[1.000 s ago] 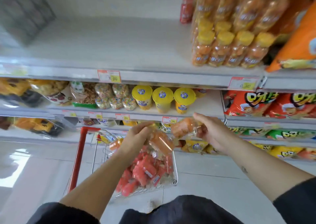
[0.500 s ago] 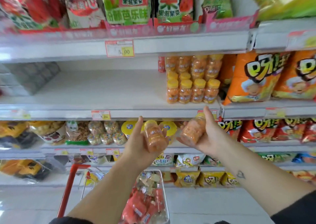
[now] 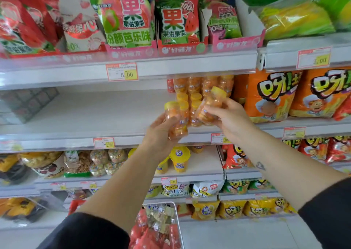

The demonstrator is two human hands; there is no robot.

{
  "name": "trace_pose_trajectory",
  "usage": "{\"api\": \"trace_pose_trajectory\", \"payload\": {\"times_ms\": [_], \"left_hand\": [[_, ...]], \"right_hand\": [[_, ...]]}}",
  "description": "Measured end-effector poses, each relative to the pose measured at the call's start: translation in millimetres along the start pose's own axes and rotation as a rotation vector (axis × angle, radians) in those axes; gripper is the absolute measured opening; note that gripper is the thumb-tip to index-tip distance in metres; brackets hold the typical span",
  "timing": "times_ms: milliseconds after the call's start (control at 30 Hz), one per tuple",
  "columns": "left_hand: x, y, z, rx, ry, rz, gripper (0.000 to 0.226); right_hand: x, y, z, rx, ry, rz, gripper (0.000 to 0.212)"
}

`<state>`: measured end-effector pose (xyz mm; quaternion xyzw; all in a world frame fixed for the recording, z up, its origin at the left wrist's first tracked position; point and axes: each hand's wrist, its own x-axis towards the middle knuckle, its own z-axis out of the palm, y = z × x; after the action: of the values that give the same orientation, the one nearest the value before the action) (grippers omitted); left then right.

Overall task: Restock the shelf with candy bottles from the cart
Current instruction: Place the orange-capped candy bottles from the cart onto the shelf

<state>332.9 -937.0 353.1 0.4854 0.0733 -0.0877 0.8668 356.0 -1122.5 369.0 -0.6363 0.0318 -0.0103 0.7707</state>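
Both bottles are coming up from over the cart (image 3: 178, 224). Left grip (image 3: 161, 133) is raising the left bottle (image 3: 173, 119) to the shelf (image 3: 95, 115) front edge. Right grip (image 3: 228, 117) is tilting the right bottle (image 3: 210, 106) in just beside the stocked row (image 3: 191, 104). We're panning up; the cart is dropping to the frame bottom.

Black pushed-up sleeves (image 3: 85, 229); a small tattoo (image 3: 260, 165) marks the right forearm (image 3: 288, 174).

On the white metal shelf (image 3: 95, 114), yellow-capped clear plastic candy bottles (image 3: 191, 91) stand left of orange snack bags (image 3: 271, 96), with one more held in the left hand (image 3: 159, 136) and one in the right hand (image 3: 231, 117) just before them.
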Motion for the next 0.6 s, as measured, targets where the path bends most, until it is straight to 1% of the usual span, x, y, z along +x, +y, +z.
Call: {"api": "trace_pose_trajectory", "payload": {"times_ms": [67,100,167,200,333,400,533,600], "left_hand": [[16,9,1,0.163,0.03,0.122,0.028],[26,13,2,0.237,0.022,0.191,0.033],[43,19,5,0.356,0.002,0.292,0.043],[51,22,6,0.406,0.01,0.324,0.044],[84,28,12,0.608,0.079,0.416,0.041],[96,28,15,0.687,0.082,0.449,0.031],[114,27,14,0.732,0.12,0.468,0.022],[119,25,12,0.728,0.135,0.473,0.023]], "right_hand": [[12,-3,6,-0.25,0.065,-0.119,0.044],[18,-4,10,-0.378,0.095,-0.188,0.05],[30,-2,19,-0.559,0.141,-0.298,0.049],[36,-1,24,-0.61,0.159,-0.338,0.047],[56,11,35,-0.734,0.258,-0.425,0.042],[65,19,36,-0.751,0.303,-0.438,0.043],[76,30,40,-0.748,0.378,-0.483,0.05],[78,35,43,-0.739,0.392,-0.491,0.052]]}}
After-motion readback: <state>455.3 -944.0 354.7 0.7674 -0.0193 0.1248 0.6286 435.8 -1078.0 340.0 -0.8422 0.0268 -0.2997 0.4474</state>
